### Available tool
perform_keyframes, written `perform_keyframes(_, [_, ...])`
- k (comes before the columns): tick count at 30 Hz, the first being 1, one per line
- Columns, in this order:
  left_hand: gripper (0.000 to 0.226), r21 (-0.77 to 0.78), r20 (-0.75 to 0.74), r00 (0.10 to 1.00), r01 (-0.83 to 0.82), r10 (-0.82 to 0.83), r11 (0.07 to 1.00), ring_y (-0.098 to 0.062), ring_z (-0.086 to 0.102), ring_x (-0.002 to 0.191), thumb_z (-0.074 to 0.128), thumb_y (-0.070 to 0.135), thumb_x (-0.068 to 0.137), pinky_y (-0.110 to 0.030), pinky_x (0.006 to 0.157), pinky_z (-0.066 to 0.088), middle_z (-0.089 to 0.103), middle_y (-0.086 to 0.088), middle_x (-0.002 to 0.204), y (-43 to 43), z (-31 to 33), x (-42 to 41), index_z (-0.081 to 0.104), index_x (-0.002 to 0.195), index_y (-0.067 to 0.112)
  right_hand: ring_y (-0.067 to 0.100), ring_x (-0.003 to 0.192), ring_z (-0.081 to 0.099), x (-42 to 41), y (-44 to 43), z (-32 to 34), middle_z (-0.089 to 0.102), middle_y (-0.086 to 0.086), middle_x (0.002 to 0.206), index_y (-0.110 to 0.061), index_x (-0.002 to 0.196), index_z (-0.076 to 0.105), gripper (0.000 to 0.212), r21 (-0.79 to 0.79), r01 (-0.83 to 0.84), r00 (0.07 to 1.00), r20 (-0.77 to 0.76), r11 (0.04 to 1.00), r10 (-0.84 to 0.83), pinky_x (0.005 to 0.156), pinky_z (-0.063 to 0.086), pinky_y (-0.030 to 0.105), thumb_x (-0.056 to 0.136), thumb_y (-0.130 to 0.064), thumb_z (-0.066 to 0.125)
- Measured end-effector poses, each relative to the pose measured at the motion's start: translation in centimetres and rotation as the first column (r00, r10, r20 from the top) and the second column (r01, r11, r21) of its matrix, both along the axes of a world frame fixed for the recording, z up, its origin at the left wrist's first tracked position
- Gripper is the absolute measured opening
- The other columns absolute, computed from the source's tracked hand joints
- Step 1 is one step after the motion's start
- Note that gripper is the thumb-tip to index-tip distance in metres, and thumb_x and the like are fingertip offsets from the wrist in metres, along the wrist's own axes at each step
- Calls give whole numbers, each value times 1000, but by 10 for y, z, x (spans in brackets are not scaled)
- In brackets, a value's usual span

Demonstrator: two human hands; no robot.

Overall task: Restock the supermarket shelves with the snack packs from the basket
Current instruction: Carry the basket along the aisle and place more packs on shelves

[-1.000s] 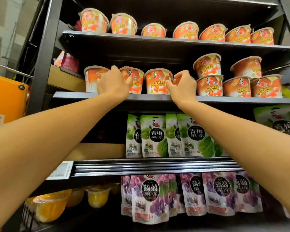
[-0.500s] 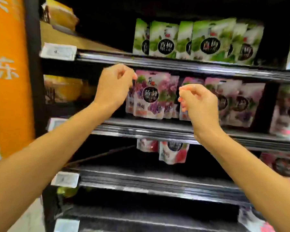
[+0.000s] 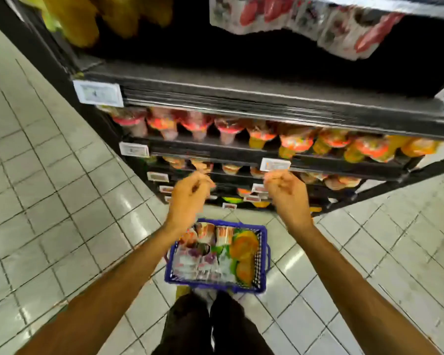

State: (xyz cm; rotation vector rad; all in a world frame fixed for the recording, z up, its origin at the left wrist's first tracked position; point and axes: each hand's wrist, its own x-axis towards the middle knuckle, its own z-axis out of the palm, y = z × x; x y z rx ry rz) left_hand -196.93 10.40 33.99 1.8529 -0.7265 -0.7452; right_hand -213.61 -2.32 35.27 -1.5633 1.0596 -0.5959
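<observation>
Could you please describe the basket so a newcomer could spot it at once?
From the black shelving, look down to the tiled floor at its foot. The basket sits there by the person's legs: the only blue thing, holding snack packs.

Supermarket aisle, seen from above. Told by tall black shelving (image 3: 241, 98) in stacked tiers, white price labels (image 3: 98, 93) clipped along the shelf edges, and rows of matching sealed cups (image 3: 295, 143) facing outward. Printed pouches (image 3: 292, 14) ranged above, somewhat blurred. Down on the pale tiled floor (image 3: 49, 201), a blue basket (image 3: 263, 257) filled with snack packs (image 3: 203, 262).
</observation>
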Motion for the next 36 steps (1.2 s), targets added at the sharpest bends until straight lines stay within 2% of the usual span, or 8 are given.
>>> perform_keyframes(7, [23, 392, -213, 976, 40, 48, 919, -33, 59, 99, 54, 5, 94, -49, 96, 46, 64, -29, 106, 56, -223, -15, 65, 105, -12, 2, 70, 59, -16, 51, -229, 63, 1, 78, -12, 85, 62, 20, 337, 181, 949, -307, 924, -74, 70, 50, 18, 91, 7, 60])
perform_keyframes(12, [12, 529, -174, 982, 25, 79, 848, -30, 56, 81, 52, -5, 95, -28, 79, 46, 61, -13, 87, 74, -363, -6, 62, 101, -8, -13, 74, 58, -12, 65, -383, 61, -12, 83, -17, 100, 58, 18, 411, 191, 881, -471, 891, 28, 73, 46, 8, 94, -1, 57])
perform_keyframes(14, [12, 527, -150, 988, 50, 34, 849, -23, 53, 81, 54, -5, 94, -21, 76, 41, 58, -3, 86, 70, -415, 1, 64, 101, -3, 21, 91, 63, -6, 64, -442, 65, 9, 93, -2, 99, 67, 11, 372, 183, 859, -511, 910, 36, 88, 51, 34, 90, 1, 60])
perform_keyframes(16, [21, 528, -125, 991, 109, -50, 842, -21, 55, 90, 53, 16, 91, -28, 78, 43, 61, -8, 89, 62, -459, 9, 65, 100, 2, 39, 95, 64, -1, 60, -493, 69, 23, 97, -9, 88, 70, 7, 348, 213, 822, -569, 913, 26, 91, 51, 50, 89, -5, 64])
perform_keyframes(20, [20, 531, -59, 986, 164, -157, 832, -31, 60, 78, 57, 21, 80, -37, 72, 42, 63, -30, 79, 39, -540, 16, 64, 72, 3, 30, 97, 64, 10, 55, -574, 71, 17, 99, -13, 90, 72, 20, 419, 261, 758, -647, 870, 85, 90, 49, 40, 86, -33, 72])
perform_keyframes(28, [49, 859, 166, 922, 39, -350, 510, -21, 62, 73, 53, 52, 93, -26, 46, 38, 68, -8, 92, -10, -587, -2, 61, 105, 5, 27, 118, 61, 32, 52, -642, 68, 11, 123, -10, 120, 64, 51, 497, 188, 822, -551, 847, 141, 100, 49, 38, 78, -33, 81])
perform_keyframes(32, [79, 879, 13, 961, 122, -277, 461, -33, 61, 113, 55, 57, 91, -34, 77, 51, 48, -25, 140, -30, -597, -2, 41, 138, -5, 18, 99, 68, 23, 52, -640, 74, 3, 108, -20, 93, 70, 33, 505, 319, 856, -517, 802, -15, 71, 52, 15, 70, -38, 86])
perform_keyframes(36, [77, 879, -41, 980, 129, -197, 459, -25, 62, 109, 70, 68, 70, -34, 85, 55, 60, -12, 128, -32, -598, -4, 60, 119, 10, 28, 107, 66, -4, 63, -622, 72, 6, 111, -20, 107, 66, 52, 677, 411, 904, -391, 610, -175, 98, 51, 49, 64, -40, 88])
